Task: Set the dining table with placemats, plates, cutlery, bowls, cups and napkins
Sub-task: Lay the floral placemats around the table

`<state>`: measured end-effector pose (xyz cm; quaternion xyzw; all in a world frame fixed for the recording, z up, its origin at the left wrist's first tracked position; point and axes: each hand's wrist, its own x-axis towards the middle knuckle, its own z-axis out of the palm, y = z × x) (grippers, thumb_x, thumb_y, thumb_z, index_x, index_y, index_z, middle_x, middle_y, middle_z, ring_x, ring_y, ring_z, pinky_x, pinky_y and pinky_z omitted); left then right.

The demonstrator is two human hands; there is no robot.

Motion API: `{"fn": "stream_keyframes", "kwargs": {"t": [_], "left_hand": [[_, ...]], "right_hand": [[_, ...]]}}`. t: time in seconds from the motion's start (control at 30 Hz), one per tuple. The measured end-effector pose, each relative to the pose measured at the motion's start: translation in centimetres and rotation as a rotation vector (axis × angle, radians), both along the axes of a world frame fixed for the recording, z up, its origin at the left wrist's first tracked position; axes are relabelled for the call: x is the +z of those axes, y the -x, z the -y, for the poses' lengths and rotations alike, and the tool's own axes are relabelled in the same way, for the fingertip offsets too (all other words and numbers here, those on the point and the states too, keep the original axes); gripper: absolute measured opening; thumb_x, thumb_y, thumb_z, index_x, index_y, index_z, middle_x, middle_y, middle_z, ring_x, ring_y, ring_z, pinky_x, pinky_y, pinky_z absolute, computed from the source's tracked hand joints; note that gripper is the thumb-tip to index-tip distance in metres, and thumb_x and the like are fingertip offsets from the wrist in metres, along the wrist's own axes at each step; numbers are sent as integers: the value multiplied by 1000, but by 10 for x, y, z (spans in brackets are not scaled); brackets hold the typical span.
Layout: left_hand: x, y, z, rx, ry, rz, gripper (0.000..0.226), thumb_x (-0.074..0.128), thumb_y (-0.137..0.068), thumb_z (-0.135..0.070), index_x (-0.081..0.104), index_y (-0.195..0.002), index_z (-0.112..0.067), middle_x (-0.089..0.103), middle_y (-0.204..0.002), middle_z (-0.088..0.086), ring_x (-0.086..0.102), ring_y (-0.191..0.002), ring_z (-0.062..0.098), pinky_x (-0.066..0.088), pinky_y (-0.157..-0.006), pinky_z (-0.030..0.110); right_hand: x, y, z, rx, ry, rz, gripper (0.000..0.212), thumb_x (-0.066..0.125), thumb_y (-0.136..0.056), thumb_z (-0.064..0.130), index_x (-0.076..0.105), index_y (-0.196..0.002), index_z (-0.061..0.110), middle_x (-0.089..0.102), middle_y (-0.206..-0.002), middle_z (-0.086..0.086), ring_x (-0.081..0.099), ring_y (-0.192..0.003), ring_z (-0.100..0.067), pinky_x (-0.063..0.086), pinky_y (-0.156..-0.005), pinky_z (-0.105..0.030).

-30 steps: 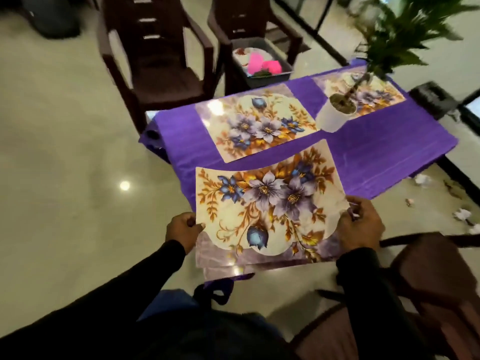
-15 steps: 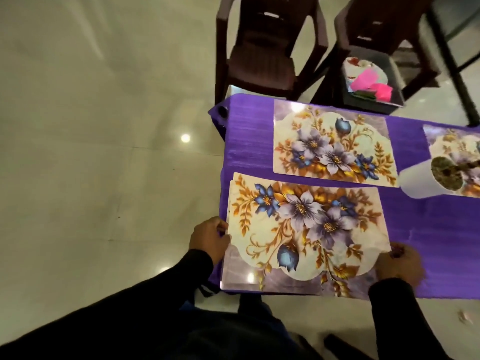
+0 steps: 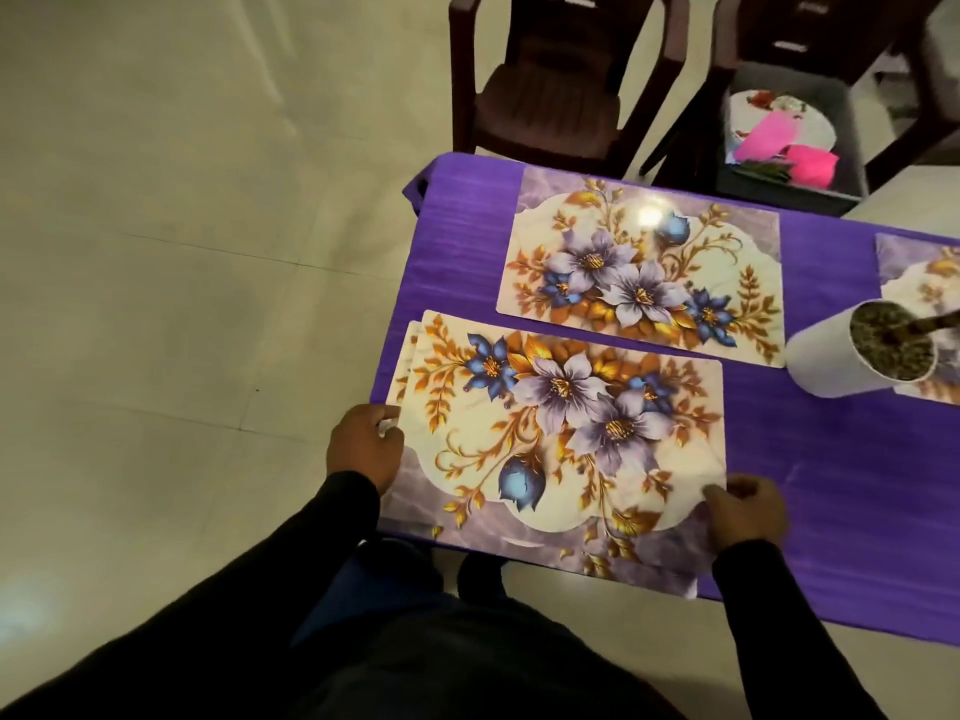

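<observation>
Two hands, one placemat stack (image 3: 561, 439) at 6 o'clock surface edge.
Left hand (image 3: 363, 446) pinches 9 o'clock edge, right hand (image 3: 748, 514) pinches 4 o'clock corner, likely to peel the top mat off.

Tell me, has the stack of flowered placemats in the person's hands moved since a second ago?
Yes. The stack of flowered placemats has come down from the air before the table onto the purple tablecloth, beside the flowered placemat already laid.
</observation>
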<state>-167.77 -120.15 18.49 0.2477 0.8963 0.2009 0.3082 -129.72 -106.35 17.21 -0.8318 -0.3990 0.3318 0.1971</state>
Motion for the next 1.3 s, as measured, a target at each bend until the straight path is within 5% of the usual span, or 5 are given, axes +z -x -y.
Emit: {"fn": "stream_keyframes", "kwargs": {"t": [0.5,0.87,1.3], "left_hand": [[2,-17,-1,63,-17,17,25,55,-99,-11,68,-120,-11,66,-128,14,61,-116,33,47,-102,37],[-3,-19,-4,89,-66,4,33,56,-97,-1,65,-127,-11,62,-134,13,58,-122,32,47,-104,39],[-15,-20,2,96,-100,-37,31,61,-98,-7,63,-129,-10,62,-134,12,59,-123,30,50,-101,42]], "right_hand": [[1,-16,-12,71,-51,-17,26,77,-79,1,64,-101,0,68,-99,-19,65,-93,-33,49,-84,-39],[5,-16,-21,76,-56,-6,26,76,-82,3,63,-104,0,65,-95,-11,61,-88,-26,43,-77,-30],[3,-17,-17,128,-22,74,24,76,-83,10,58,-99,11,64,-93,-4,62,-89,-25,51,-79,-35]]}}
